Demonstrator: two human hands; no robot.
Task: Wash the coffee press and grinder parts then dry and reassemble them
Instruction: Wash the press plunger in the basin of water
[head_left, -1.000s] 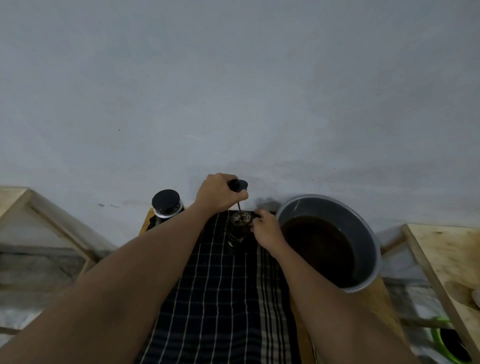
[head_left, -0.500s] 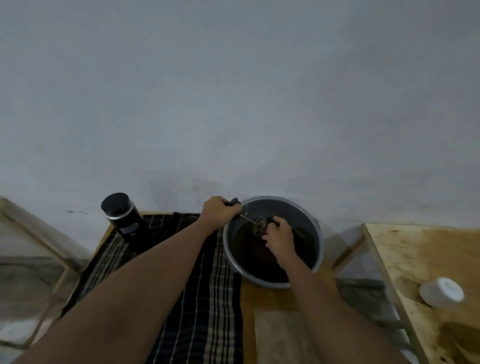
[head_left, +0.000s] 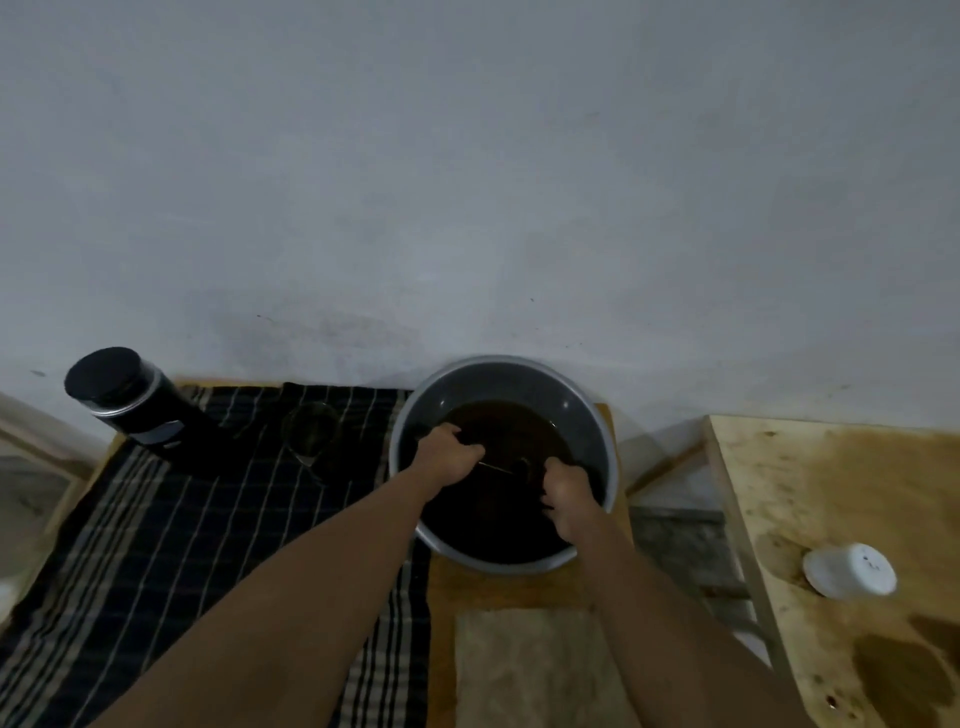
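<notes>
Both my hands are inside the grey metal basin (head_left: 597, 415), which holds dark brown water. My left hand (head_left: 449, 457) grips the knob end of the coffee press plunger; its thin rod (head_left: 496, 467) runs to the right, low over the water. My right hand (head_left: 569, 488) holds the filter end of the plunger, which is mostly hidden by my fingers. The glass beaker of the press (head_left: 311, 434) stands on the dark checked cloth (head_left: 208, 519), left of the basin. A black grinder (head_left: 130, 400) stands at the cloth's far left corner.
A folded beige cloth (head_left: 530, 670) lies on the wooden table in front of the basin. To the right is a stained plywood surface (head_left: 857, 493) with a small white cap (head_left: 849, 571) on it. A grey wall is just behind the table.
The plunger was lifted out of the glass beaker on the cloth and carried right into the basin. Both hands have sunk lower, down to the dark water.
</notes>
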